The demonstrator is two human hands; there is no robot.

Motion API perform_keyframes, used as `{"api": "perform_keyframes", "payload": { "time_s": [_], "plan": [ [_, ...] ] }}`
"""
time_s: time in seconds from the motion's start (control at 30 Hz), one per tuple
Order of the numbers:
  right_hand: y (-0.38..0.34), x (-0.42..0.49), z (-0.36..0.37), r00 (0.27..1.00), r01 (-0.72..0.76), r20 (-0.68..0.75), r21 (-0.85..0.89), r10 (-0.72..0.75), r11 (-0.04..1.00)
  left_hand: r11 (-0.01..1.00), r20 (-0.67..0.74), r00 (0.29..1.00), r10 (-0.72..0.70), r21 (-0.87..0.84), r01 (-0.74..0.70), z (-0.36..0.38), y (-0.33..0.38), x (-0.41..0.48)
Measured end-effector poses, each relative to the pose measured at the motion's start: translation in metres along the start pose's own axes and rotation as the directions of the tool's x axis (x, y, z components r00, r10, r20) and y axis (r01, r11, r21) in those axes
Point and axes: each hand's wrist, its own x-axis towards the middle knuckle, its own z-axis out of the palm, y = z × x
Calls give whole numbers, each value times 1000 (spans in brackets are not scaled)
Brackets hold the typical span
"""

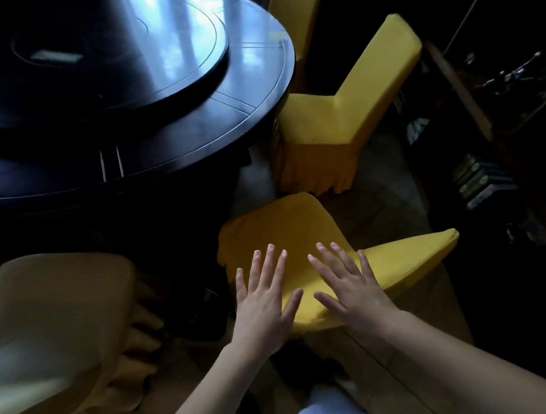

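Observation:
A chair in a yellow fabric cover [280, 229] stands just in front of me, its seat facing up and its back [429, 251] stretching to the right. My left hand [263, 294] lies over the near left part of the seat with straight, spread fingers. My right hand [349, 283] lies beside it on the seat, fingers also straight and spread. Neither hand holds anything. Both forearms reach in from the bottom of the view.
A dark round table [249, 109] with a raised turntable [203, 46] fills the upper left. A second yellow-covered chair [321, 128] stands beyond, a third [295, 1] behind it, another [52, 315] at the near left. Dark shelving with stacked items [482, 180] is at right.

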Motion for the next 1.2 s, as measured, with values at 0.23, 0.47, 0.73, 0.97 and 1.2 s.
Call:
{"api": "perform_keyframes", "payload": {
  "time_s": [0.23, 0.47, 0.73, 0.97, 1.2],
  "plan": [
    [92, -18, -10, 999, 32, 8, 25, -32, 999, 999, 26, 1000, 12, -33, -11, 22, 64, 16],
    [196, -37, -15, 997, 70, -32, 66, -68, 995, 998, 109, 993, 38, -49, -33, 51, 95, 19],
    [237, -24, -11, 963, 263, -90, 124, -253, 957, 993, 98, 994, -56, -101, 66, 56, 95, 16],
    [245, -11, -4, 938, 331, -147, 107, -314, 938, 992, 40, 996, -81, -97, 85, 55, 96, 20],
    [249, 37, -14, 943, 328, -107, 135, -315, 935, 967, 23, 974, -224, -122, 225, 45, 91, 51]
  ]
}}
